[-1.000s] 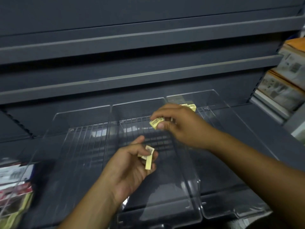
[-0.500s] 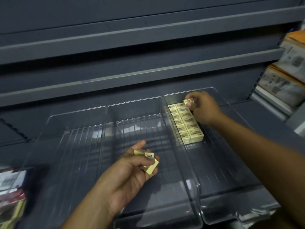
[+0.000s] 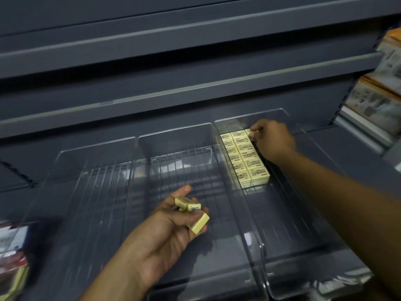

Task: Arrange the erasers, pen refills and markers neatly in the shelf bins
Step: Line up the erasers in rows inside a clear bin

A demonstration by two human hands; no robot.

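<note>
Three clear plastic bins sit side by side on a dark grey shelf. In the right bin (image 3: pixel 308 213), small yellow erasers (image 3: pixel 245 157) lie in two neat rows along its left wall. My right hand (image 3: pixel 271 140) reaches to the bin's far end and pinches one yellow eraser (image 3: pixel 250 133) at the head of a third row. My left hand (image 3: pixel 171 222) hovers over the middle bin (image 3: pixel 184 174) and grips a few more yellow erasers (image 3: pixel 195 216). The left bin (image 3: pixel 93 192) holds nothing that I can see.
Grey shelf boards (image 3: pixel 195 88) overhang the bins at the back. Packaged goods with orange tops (image 3: pixel 377 94) fill the neighbouring shelf at the right. Blurred packets (image 3: pixel 13 257) lie at the lower left.
My right hand carried one eraser from beside my left hand to the far end of the right bin and now sets it down there. The left hand stayed over the middle bin.
</note>
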